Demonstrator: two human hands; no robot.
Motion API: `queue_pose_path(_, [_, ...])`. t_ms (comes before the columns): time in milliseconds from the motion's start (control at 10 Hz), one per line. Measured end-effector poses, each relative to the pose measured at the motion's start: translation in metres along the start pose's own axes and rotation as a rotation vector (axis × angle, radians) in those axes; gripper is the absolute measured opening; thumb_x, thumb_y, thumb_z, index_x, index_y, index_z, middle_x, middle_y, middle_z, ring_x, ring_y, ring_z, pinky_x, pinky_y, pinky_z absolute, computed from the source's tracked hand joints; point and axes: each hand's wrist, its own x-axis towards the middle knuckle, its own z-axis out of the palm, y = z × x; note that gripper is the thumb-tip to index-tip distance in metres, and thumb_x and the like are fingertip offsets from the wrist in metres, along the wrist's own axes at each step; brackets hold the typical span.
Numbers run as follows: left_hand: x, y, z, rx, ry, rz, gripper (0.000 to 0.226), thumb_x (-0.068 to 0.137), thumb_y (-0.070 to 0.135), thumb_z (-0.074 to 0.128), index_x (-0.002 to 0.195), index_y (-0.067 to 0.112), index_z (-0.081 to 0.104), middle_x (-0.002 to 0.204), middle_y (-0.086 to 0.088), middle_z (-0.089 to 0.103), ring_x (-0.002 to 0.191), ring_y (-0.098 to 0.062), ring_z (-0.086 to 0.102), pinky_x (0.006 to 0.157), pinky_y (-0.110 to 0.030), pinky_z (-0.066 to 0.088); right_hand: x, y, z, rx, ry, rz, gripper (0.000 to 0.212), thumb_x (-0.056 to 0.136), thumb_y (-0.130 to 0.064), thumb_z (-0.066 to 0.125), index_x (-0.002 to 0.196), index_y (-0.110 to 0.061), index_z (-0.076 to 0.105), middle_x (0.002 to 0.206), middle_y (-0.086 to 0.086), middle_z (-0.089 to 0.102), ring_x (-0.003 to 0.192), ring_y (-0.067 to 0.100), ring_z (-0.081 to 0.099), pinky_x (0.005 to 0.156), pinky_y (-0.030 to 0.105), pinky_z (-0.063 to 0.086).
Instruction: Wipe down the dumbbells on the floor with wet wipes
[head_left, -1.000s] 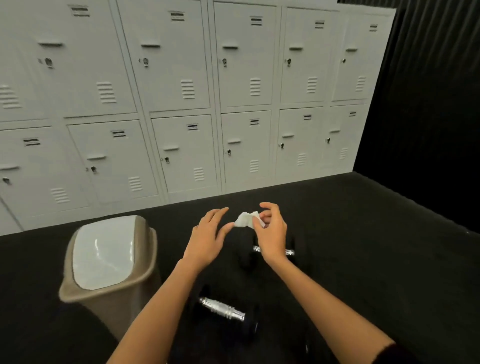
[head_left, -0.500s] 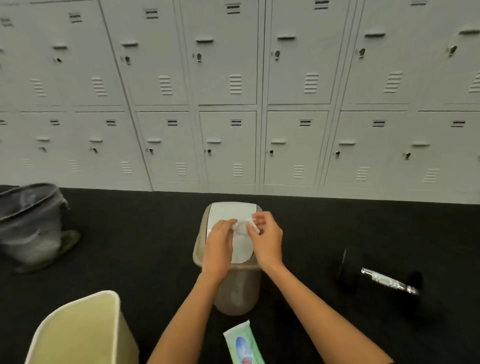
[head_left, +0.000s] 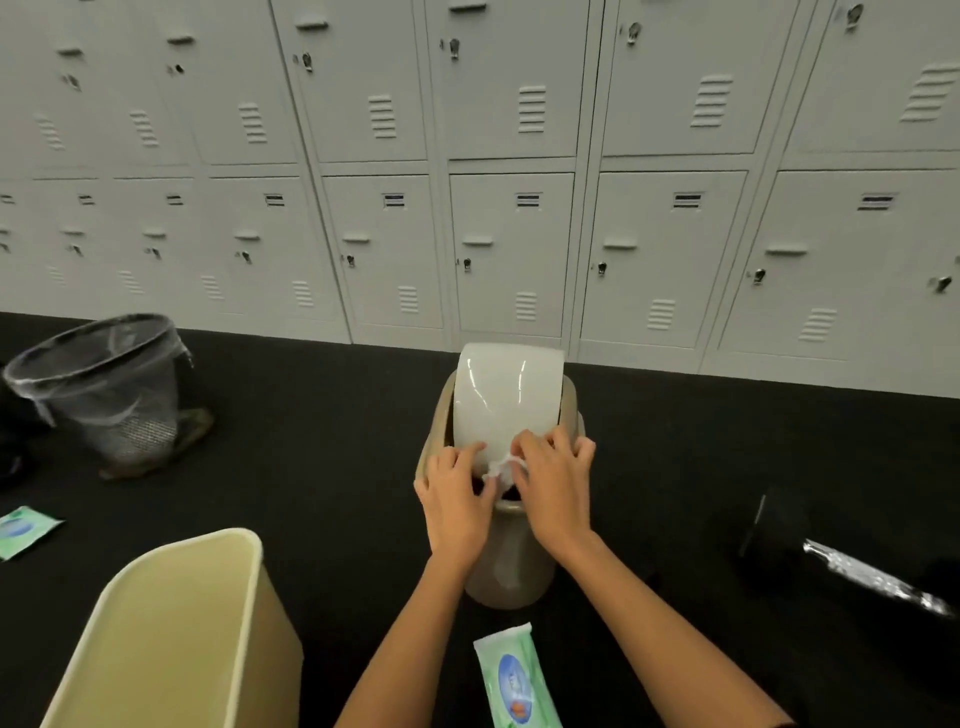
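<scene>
I'm binning the used wipe (head_left: 497, 467), pinched in my right hand (head_left: 553, 491) while my left hand (head_left: 456, 501), fingers bent, seems to push the bin (head_left: 511, 561) flap; next, a fresh wipe for the dumbbell (head_left: 852, 571) on the floor.
</scene>
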Motion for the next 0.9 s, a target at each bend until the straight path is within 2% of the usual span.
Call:
queue_pose_path(100, [-0.01,0.001,0.007,0.085,0.105,0.046,0.044,0.083,0.029,0.064,0.125,0.025,0.052,0.114,0.003,0.051,0.107,-0.012,0.045,0.088,-0.03,0.034,0.0,0.004,0.003,-0.109,-0.036,-0.06,0.018,0.071,-0.028,0.075,0.084,-0.024,0.063,0.088,-0.002,0.067,0.092,0.019,0.057,0.082,0.04,0.043])
queue_pose_path(200, [-0.015,0.007,0.016,0.073,0.209,0.051,0.053,0.072,0.012,0.07,0.12,0.022,0.052,0.111,-0.003,0.052,0.098,-0.01,0.039,0.08,-0.03,0.03,0.004,0.0,0.006,-0.171,-0.085,-0.063,0.02,0.067,-0.037,0.074,0.077,-0.025,0.062,0.082,-0.003,0.066,0.087,0.019,0.057,0.076,0.039,0.045])
queue_pose_path(300, [-0.011,0.017,0.021,0.079,0.275,0.061,0.06,0.064,-0.002,0.07,0.116,0.021,0.051,0.109,-0.006,0.052,0.096,-0.013,0.04,0.078,-0.033,0.03,0.009,-0.005,0.012,-0.17,-0.12,0.018,0.017,0.068,-0.035,0.077,0.073,-0.024,0.064,0.081,-0.003,0.066,0.09,0.019,0.056,0.079,0.039,0.043])
queue_pose_path(400, [-0.009,0.024,0.021,0.073,0.278,0.043,0.057,0.068,-0.003,0.065,0.118,0.021,0.05,0.112,-0.007,0.051,0.099,-0.021,0.048,0.081,-0.034,0.03,0.01,-0.005,0.016,-0.21,-0.142,0.037,0.011,0.077,-0.033,0.07,0.075,-0.022,0.068,0.09,0.0,0.068,0.102,0.022,0.052,0.089,0.043,0.038])
queue_pose_path(500, [-0.011,0.024,0.019,0.075,0.255,0.03,0.054,0.073,-0.003,0.063,0.121,0.019,0.052,0.116,-0.009,0.052,0.104,-0.025,0.051,0.085,-0.04,0.036,0.009,-0.002,0.015,-0.272,-0.145,-0.059,0.015,0.084,-0.03,0.065,0.075,-0.021,0.072,0.098,0.0,0.068,0.108,0.024,0.051,0.093,0.047,0.035])
queue_pose_path(600, [-0.013,0.024,0.015,0.042,0.209,0.018,0.049,0.079,0.0,0.06,0.124,0.019,0.052,0.12,-0.007,0.051,0.112,-0.024,0.048,0.094,-0.042,0.035,0.004,0.003,0.012,-0.248,-0.13,-0.137,0.015,0.085,-0.033,0.063,0.076,-0.024,0.072,0.099,-0.002,0.069,0.111,0.023,0.052,0.094,0.05,0.036])
queue_pose_path(700, [-0.011,0.03,0.011,-0.012,0.171,0.02,0.044,0.084,0.002,0.057,0.125,0.017,0.052,0.123,-0.006,0.05,0.117,-0.021,0.045,0.102,-0.038,0.027,-0.003,0.005,0.003,-0.23,-0.144,-0.272,0.014,0.074,-0.035,0.074,0.086,-0.029,0.07,0.109,-0.005,0.067,0.117,0.021,0.051,0.097,0.051,0.039])
queue_pose_path(800, [-0.011,0.03,0.013,-0.089,0.133,0.112,0.043,0.086,0.004,0.055,0.125,0.021,0.05,0.123,-0.002,0.051,0.117,-0.018,0.047,0.101,-0.033,0.028,-0.014,0.018,-0.009,-0.245,-0.148,-0.411,0.044,0.068,-0.039,0.077,0.108,-0.03,0.064,0.121,-0.006,0.061,0.12,0.018,0.05,0.096,0.049,0.043])
queue_pose_path(900, [-0.021,0.025,0.008,-0.038,-0.003,0.377,0.05,0.087,0.008,0.059,0.13,0.029,0.043,0.128,0.005,0.047,0.121,-0.012,0.045,0.105,-0.039,0.039,-0.037,0.044,-0.029,-0.323,-0.167,-0.573,0.057,0.079,-0.042,0.065,0.13,-0.025,0.048,0.137,-0.003,0.048,0.128,0.016,0.041,0.099,0.045,0.041])
